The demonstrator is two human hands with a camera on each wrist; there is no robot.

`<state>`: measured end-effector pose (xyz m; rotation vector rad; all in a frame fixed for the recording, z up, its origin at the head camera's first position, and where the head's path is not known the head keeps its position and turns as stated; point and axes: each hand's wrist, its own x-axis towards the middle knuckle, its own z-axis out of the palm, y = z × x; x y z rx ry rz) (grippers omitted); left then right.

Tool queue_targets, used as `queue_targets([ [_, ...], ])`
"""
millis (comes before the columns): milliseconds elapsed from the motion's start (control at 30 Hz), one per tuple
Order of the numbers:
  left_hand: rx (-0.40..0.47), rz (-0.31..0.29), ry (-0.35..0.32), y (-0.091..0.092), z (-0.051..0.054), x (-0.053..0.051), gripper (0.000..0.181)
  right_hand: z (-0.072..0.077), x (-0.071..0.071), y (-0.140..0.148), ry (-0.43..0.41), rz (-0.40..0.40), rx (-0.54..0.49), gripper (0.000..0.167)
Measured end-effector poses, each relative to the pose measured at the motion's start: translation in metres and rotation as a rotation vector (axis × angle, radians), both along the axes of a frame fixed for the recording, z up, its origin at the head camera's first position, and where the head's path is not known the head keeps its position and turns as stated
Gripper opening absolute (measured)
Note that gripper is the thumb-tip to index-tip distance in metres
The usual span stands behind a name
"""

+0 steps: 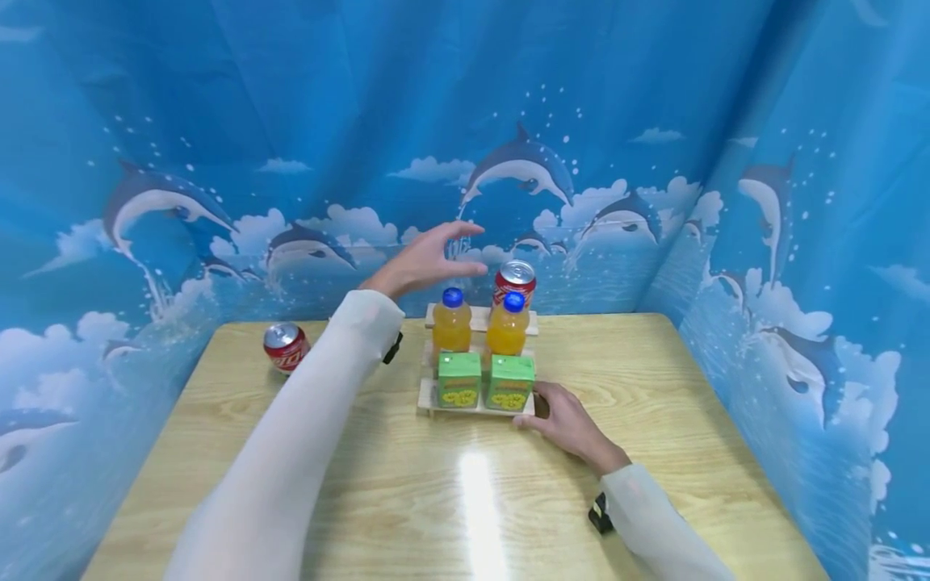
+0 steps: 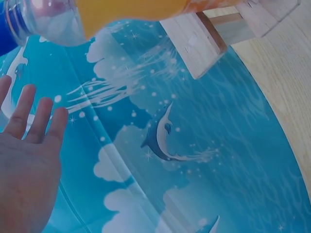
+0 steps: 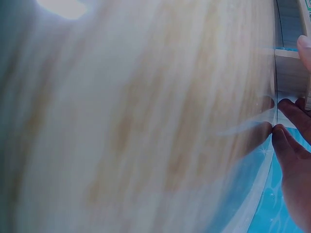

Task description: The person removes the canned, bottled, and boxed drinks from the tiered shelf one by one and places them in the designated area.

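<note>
A small tiered wooden stand (image 1: 429,397) is on the table. Two green juice boxes (image 1: 459,384) occupy its front tier, two orange juice bottles (image 1: 452,331) with blue caps its middle tier, and a red soda can (image 1: 516,278) the back tier's right side. My left hand (image 1: 436,257), thumb and fingers apart, hovers above the back tier's left end, holding nothing; in the left wrist view its fingers (image 2: 22,111) look extended near a bottle (image 2: 131,10). At the stand's front right corner, my right hand (image 1: 570,420) grips it, thumb at the front and fingers along the side.
Another red soda can (image 1: 286,349) stands at the table's back left, beyond my left forearm. A blue curtain (image 1: 349,121) with printed dolphins rises behind the wood-grain table (image 1: 407,500) and along its sides. Light reflects off the tabletop in front of the stand.
</note>
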<state>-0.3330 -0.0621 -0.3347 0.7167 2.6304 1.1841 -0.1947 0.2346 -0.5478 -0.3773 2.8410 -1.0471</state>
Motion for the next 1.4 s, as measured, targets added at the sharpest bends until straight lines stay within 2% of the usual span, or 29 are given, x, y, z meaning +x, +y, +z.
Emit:
queue_targets([
  [200, 0.002, -0.035, -0.006, 0.009, 0.0, -0.001, 0.077, 0.002, 0.0, -0.002, -0.006, -0.002, -0.003, 0.073],
  [567, -0.059, -0.114, -0.002, 0.029, 0.006, -0.005, 0.075, 0.001, 0.001, -0.001, -0.015, -0.015, 0.002, 0.075],
  [767, -0.113, -0.133, -0.042, 0.039, 0.009, -0.006, 0.078, 0.001, 0.001, -0.001, -0.013, -0.018, -0.006, 0.074],
  [933, -0.156, -0.146, -0.069, 0.046, 0.008, -0.006, 0.079, 0.001, 0.001, -0.001, -0.016, -0.015, -0.007, 0.073],
  [1133, -0.2, -0.182, -0.059, 0.054, 0.007, -0.007, 0.074, 0.0, 0.001, -0.001, -0.02, -0.022, -0.003, 0.074],
  [1400, -0.201, -0.217, -0.079, 0.06, 0.006, -0.009, 0.074, -0.001, 0.001, -0.001, -0.012, -0.013, 0.003, 0.074],
])
